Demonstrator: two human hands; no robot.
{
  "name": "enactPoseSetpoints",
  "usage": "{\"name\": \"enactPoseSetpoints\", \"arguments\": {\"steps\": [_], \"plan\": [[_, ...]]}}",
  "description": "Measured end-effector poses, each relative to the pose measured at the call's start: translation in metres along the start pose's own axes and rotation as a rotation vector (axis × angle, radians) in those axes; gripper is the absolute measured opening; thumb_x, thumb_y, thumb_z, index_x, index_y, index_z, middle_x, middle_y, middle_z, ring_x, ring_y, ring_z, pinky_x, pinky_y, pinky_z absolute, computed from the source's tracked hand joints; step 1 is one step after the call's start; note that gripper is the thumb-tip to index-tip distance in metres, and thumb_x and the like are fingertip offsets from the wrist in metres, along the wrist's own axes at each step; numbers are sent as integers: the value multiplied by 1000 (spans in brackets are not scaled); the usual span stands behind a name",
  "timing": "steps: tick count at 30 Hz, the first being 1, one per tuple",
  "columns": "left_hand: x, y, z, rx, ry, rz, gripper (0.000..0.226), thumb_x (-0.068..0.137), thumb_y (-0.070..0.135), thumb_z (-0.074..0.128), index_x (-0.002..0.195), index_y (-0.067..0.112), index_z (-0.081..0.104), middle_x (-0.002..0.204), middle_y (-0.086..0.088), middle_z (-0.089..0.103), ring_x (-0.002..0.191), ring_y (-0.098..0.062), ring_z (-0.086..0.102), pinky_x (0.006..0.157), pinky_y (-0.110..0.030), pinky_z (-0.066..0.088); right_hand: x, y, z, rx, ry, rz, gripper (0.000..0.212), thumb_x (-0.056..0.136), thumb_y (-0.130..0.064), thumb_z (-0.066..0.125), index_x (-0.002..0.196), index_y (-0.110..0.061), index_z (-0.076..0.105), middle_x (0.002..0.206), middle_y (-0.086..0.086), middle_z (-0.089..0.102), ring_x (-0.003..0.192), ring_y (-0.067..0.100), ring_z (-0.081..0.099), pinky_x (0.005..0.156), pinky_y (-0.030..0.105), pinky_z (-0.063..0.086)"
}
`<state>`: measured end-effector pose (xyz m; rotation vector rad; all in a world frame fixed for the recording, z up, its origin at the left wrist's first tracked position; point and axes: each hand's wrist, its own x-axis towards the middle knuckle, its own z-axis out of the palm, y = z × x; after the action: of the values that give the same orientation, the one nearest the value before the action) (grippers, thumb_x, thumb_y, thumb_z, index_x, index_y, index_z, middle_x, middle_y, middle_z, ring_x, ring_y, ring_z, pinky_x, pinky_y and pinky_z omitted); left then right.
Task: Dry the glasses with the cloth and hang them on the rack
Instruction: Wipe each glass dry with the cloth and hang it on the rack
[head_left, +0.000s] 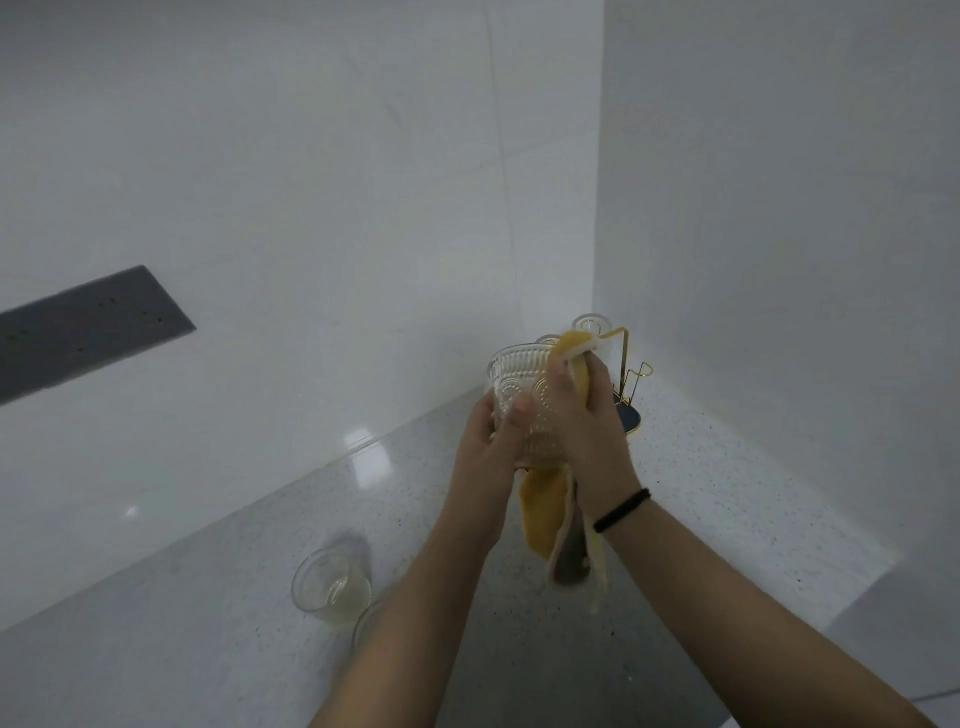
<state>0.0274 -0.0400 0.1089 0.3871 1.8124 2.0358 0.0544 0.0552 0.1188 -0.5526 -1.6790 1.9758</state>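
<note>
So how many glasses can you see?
4, maybe more hidden: a patterned glass held in both hands, two glasses on the rack, and a smooth glass on the counter.

The right hand (587, 415) hides the near side of the rack (631, 384) and most of two glasses (589, 325) hung on it. The left forearm covers all but the rim of a glass (363, 621) on the desk (727, 519). The cloth (545, 514) hangs blurred.

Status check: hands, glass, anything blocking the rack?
Left hand grips patterned glass. Right hand holds yellow cloth against it. Gold rack behind, approach unobstructed.
</note>
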Motion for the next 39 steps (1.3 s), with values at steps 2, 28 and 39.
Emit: {"name": "enactPoseSetpoints", "arguments": {"steps": [2,28,39], "plan": [[0,-2,0,-15,-25,2,60,85,53,54,135,20,50,127,-4,63,116,-22,62,97,-45,52,11,-1,-3,115,-29,105,33,90,-48,44,119,-33,49,109,-6,62,102,21,62,83,40,54],[2,-2,9,32,48,57,53,79,57,51,119,23,58,115,-1,67,107,-17,65,90,-35,55,10,15,1,152,-101,213,44,96,-52,23,103,-28,58,108,-1,64,90,15,63,75,31,52],[8,3,8,194,115,135,23,88,51,59,103,33,59,98,10,69,88,-1,68,74,-19,55,-9,24,9,-47,-50,-66,59,88,-61,29,136,-28,36,118,-2,59,108,17,59,89,35,50]]}}
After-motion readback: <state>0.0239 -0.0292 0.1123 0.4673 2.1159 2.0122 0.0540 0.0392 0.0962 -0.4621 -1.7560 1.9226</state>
